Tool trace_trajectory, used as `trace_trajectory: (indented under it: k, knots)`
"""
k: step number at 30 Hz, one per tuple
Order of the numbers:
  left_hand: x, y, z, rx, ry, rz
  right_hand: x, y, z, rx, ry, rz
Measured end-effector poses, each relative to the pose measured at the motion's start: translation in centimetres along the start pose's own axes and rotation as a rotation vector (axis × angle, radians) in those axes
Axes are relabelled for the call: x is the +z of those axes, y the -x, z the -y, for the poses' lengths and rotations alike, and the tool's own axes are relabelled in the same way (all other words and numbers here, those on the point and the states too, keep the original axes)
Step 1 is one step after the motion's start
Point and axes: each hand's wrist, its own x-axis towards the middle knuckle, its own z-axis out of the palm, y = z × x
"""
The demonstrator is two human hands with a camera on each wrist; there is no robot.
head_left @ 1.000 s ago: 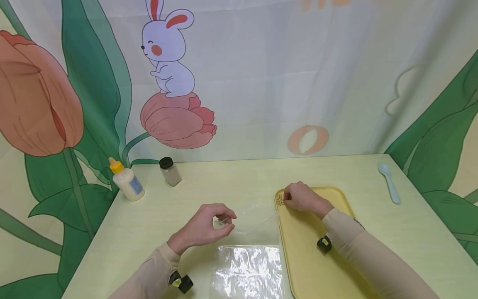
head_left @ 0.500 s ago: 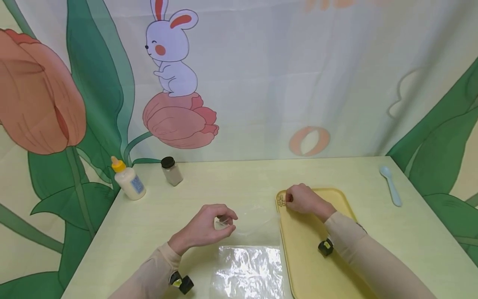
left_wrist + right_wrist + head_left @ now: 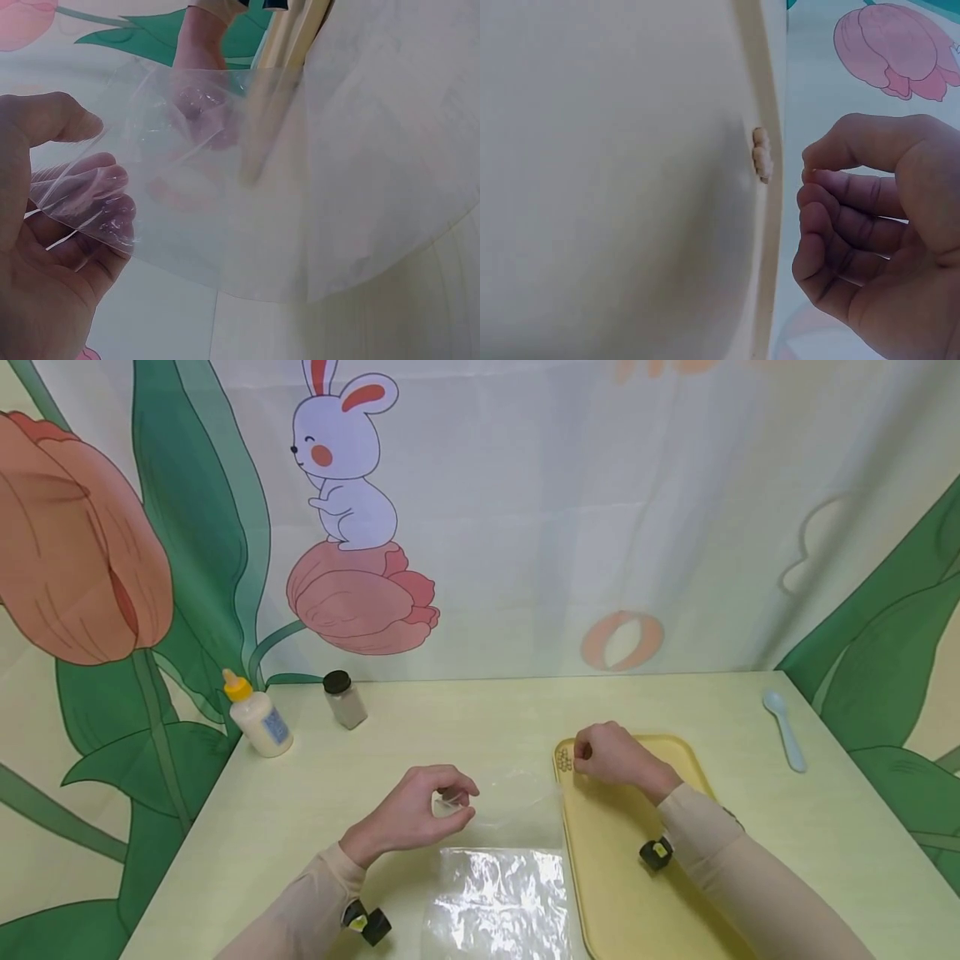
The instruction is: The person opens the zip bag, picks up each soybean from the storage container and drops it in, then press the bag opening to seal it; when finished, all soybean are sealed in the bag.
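My left hand (image 3: 420, 808) holds up the rim of a clear plastic bag (image 3: 502, 897). In the left wrist view the film of the bag spreads away from the curled fingers (image 3: 105, 187), with the thumb set apart above them. My right hand (image 3: 611, 752) is over the far left corner of the yellow tray (image 3: 615, 877), beside a small cluster of round tan balls (image 3: 564, 760). In the right wrist view its thumb and index fingertips (image 3: 814, 161) meet, and a tiny tan spot shows between them. The other fingers are curled.
A glue bottle (image 3: 261, 722) with a yellow cap and a black-lidded jar (image 3: 347, 703) stand at the back left. A pale blue spoon (image 3: 784, 731) lies right of the tray. A printed curtain (image 3: 510, 527) hangs behind the table.
My right hand has lifted slightly from the tan balls, its fingertips drawn together. The left hand stays at the bag, almost still. The head view has shifted a little.
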Motion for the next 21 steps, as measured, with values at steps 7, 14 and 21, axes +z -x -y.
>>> trace_trajectory:
  k: [7,14,21]
  knots:
    - [0.0,0.0,-0.1,-0.006,-0.002,-0.002,-0.5,0.3,0.6,-0.041,-0.003,-0.047]
    - [-0.1,0.1,-0.2,-0.012,-0.008,-0.011,-1.0,0.4,1.5,-0.105,-0.012,-0.111]
    - [-0.2,0.1,-0.1,-0.011,-0.003,-0.014,-1.8,0.6,2.7,-0.12,-0.01,-0.117]
